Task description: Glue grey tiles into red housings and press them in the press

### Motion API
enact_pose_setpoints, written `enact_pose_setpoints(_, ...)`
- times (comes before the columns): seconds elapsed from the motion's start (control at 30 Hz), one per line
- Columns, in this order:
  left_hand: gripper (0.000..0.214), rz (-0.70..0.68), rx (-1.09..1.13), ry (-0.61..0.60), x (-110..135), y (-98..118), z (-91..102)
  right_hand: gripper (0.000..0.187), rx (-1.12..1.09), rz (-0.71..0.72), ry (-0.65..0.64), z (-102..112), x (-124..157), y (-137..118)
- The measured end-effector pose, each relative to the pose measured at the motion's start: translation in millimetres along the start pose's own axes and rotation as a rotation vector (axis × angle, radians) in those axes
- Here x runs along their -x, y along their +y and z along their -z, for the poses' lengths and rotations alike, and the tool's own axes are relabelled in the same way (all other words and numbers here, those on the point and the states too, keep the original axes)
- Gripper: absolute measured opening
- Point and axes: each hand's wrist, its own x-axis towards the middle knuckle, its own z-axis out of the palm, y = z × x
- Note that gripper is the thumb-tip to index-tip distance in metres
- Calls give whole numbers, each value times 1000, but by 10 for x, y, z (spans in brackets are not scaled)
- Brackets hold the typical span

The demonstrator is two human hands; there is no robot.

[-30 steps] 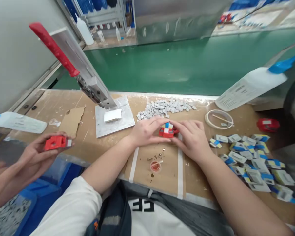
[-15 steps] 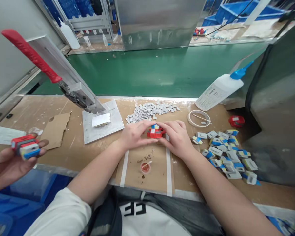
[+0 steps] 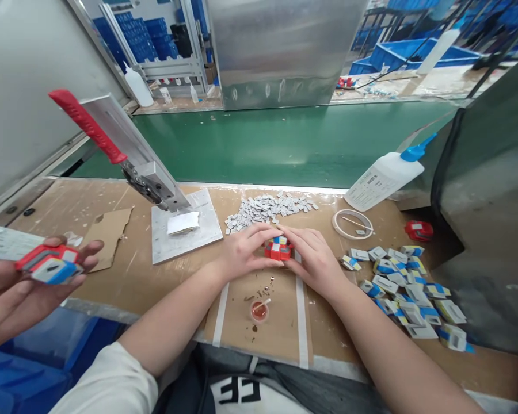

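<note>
Left hand (image 3: 246, 250) and right hand (image 3: 313, 259) meet at the middle of the counter (image 3: 125, 276), fingertips of both clamped on a red part (image 3: 278, 250) from either side. Whether the part rests on the counter cannot be told. Cup (image 3: 259, 310) of orange stuff sits just nearer the near edge. Grey chips (image 3: 267, 206) are heaped toward the far edge. Blue-white pieces (image 3: 408, 282) spread toward the right edge, with a tape ring (image 3: 352, 223) and a bottle (image 3: 382, 178) beyond them. Press (image 3: 155, 178) with red lever (image 3: 88, 123) stands far left. A co-worker's hand (image 3: 12, 293) off the left edge holds a red-blue piece (image 3: 49, 264).
</note>
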Motion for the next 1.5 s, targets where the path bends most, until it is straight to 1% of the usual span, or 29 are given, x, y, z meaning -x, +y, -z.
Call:
enact_pose_setpoints(0.1, 63, -7, 13, 39, -1, 38, -20, 73, -60, 4, 47, 4, 9, -22)
enact_pose_setpoints(0.2, 76, -44, -4, 38, 34, 49, -36, 72, -139, -40, 108, 17, 9, -78)
enact_pose_setpoints(0.23, 76, -53, -37, 35, 52, 48, -38, 71, -163, -64, 130, 20, 12, -95)
enact_pose_setpoints(0.4, 53, -47, -390, 23, 117, 83, -12, 67, -211, -175, 244, -22, 75, -93)
enact_pose_setpoints(0.5, 56, -129, -442, -23, 95, 144, 22, 63, -259, -222, 288, -82, 136, -51)
enact_pose_setpoints(0.6, 57, -184, -432, -31, 49, 198, 51, 58, -354, -304, 252, -125, 177, -41)
enact_pose_setpoints(0.67, 56, -186, -433, -45, 28, 215, 65, 58, -413, -363, 212, -135, 185, -56)
enact_pose_setpoints(0.77, 57, -183, -428, -68, 22, 210, 75, 61, -488, -417, 203, -133, 175, -88)
enact_pose_setpoints(0.87, 60, -188, -421, -60, 32, 189, 72, 62, -515, -428, 210, -132, 156, -104)
enact_pose_setpoints(0.97, 61, -183, -442, -87, 42, 186, 60, 61, -481, -404, 215, -136, 139, -98)
enact_pose_setpoints(1.13, 56, -197, -490, -120, 42, 221, 59, 56, -436, -377, 227, -141, 130, -85)
enact_pose_setpoints(1.3, 56, -165, -561, -87, 5, 296, 61, 56, -501, -423, 225, -165, 128, -89)
enact_pose_setpoints(1.43, 52, -37, -645, -79, -21, 452, 8, 53, -561, -458, 274, -199, 107, -94)
enact_pose_setpoints(1.5, 56, 9, -663, -89, -17, 530, -21, 51, -551, -466, 309, -212, 92, -97)
